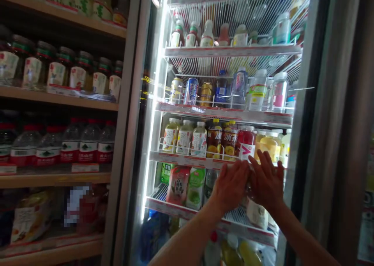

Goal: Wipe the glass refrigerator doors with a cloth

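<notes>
Both my hands reach into an open drinks cooler at the second shelf from the bottom. My left hand and my right hand are pressed close together, fingers curled around a clear bottle whose lower part with a pale label shows below my palms. The bottle's top is hidden behind the hands. To the left on the same shelf stand a pink bottle and a green bottle.
The cooler has several lit wire shelves of bottles and cans; the shelf above holds juice bottles. The cooler's right frame is next to my right arm. Wooden shelves at left hold jars and water bottles.
</notes>
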`<state>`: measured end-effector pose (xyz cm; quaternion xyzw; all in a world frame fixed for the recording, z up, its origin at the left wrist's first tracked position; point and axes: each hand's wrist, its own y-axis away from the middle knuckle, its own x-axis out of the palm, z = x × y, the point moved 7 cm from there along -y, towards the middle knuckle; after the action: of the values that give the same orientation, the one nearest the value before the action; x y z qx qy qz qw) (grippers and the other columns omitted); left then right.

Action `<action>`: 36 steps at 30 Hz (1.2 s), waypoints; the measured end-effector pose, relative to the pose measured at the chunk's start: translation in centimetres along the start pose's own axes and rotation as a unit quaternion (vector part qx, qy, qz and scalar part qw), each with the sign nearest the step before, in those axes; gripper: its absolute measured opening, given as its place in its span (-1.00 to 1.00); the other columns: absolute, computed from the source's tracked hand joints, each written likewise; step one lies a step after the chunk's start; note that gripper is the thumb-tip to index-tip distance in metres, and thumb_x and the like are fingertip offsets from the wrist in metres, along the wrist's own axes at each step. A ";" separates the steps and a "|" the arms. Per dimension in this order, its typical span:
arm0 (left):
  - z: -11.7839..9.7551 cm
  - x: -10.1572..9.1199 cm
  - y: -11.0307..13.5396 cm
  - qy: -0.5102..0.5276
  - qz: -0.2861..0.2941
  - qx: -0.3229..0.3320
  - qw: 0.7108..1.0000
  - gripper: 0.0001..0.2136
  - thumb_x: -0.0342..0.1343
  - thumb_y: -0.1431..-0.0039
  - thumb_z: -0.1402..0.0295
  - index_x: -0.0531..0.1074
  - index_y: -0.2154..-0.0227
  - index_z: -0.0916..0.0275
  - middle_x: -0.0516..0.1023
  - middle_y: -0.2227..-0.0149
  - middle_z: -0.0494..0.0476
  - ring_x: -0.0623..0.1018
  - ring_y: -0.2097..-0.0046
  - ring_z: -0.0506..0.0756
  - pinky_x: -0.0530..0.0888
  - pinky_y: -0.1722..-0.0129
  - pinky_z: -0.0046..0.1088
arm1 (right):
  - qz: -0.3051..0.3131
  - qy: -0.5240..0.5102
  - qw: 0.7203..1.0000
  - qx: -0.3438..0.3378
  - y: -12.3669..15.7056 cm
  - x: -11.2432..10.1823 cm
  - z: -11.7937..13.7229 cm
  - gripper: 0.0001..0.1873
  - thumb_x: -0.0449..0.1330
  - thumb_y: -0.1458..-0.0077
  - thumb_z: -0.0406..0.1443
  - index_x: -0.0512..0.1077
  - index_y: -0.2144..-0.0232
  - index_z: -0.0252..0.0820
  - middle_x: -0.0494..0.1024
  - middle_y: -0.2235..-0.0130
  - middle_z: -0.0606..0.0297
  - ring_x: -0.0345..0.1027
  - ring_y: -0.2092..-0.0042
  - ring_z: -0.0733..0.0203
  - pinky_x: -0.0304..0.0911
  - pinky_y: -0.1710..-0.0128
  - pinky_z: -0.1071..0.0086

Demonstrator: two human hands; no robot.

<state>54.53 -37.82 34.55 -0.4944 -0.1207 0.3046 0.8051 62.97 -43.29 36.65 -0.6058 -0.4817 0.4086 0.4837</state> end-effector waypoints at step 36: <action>3.8 -1.5 2.5 0.037 -0.019 0.026 0.999 -0.54 -0.02 -0.17 0.41 0.16 -0.15 0.24 0.33 -0.14 0.10 0.02 -0.30 0.10 -0.07 -0.29 -0.22 | 0.031 0.034 0.999 0.002 -0.2 -0.1 -0.5 -0.41 -0.04 -0.17 -0.36 -0.02 -0.24 -0.07 0.13 -0.25 0.16 -0.11 -0.29 0.12 -0.30 -0.26 0.02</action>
<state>50.55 -35.20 34.37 -0.4823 -0.0918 0.2739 0.8270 63.37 -43.47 36.97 -0.6332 -0.4454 0.4032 0.4879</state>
